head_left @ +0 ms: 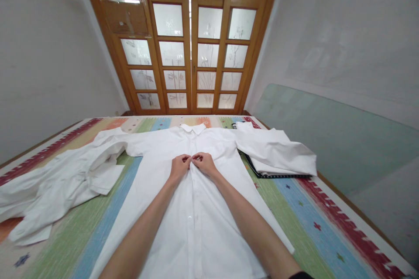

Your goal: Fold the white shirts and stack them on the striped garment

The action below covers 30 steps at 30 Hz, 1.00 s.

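A white button-up shirt (212,222) lies spread face up in front of me, its collar (194,128) pointing away. My left hand (180,166) pinches the edge of the front placket at chest height. Close beside it, my right hand (204,163) pinches the placket too, fingertips nearly touching the left ones. Whatever button sits between the fingertips is hidden. Lower down, the placket (190,218) runs straight toward me with a small button showing.
A crumpled white garment (75,178) lies to the left. On the right, white cloth (278,157) rests over a black-edged folded item (262,175). Everything lies on a striped, colourful cover (294,209). Walls flank both sides; wooden glass-paned doors (190,52) stand beyond.
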Available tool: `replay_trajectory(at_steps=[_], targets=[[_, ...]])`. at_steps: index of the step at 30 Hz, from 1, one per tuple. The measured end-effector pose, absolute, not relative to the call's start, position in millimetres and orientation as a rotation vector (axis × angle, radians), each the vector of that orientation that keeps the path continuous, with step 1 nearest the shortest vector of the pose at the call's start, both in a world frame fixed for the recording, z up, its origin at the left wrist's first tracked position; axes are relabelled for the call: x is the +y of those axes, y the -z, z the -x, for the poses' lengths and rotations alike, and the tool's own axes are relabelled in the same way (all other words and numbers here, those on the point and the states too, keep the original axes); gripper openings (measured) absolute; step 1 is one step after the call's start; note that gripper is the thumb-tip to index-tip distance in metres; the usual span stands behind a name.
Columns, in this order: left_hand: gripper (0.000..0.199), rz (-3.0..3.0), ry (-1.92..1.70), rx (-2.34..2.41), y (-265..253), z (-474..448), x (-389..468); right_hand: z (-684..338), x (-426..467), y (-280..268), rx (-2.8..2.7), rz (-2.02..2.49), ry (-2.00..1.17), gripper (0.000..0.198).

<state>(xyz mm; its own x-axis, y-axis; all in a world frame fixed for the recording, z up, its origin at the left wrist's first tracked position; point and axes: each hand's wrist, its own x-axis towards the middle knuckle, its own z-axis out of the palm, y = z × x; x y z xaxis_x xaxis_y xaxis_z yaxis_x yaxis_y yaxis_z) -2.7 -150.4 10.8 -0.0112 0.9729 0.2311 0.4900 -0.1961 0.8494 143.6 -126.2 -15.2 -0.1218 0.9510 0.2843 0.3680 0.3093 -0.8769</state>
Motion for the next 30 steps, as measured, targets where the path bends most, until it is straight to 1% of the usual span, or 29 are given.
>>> replay_trajectory(at_steps=[4,8,15,22,30], targets=[[0.023,-1.738,-1.165,1.536,-5.5,3.2,-146.3,-143.7,-126.6,15.0,-1.670,1.213,-0.823,0.015],[0.019,-1.719,-1.224,1.531,-1.4,3.8,-142.5,-143.0,-127.2,13.5,-1.666,1.246,-0.775,0.013],[0.016,-1.602,-1.264,1.550,-1.3,2.1,-146.0,-141.8,-129.8,10.4,-1.682,1.242,-0.770,0.010],[0.017,-1.414,-1.175,1.545,-8.4,2.2,-149.1,-141.7,-131.6,9.0,-1.694,1.228,-0.789,0.010],[0.015,-1.418,-1.193,1.553,-6.9,3.3,-144.8,-140.5,-130.8,10.5,-1.699,1.204,-0.776,0.011]])
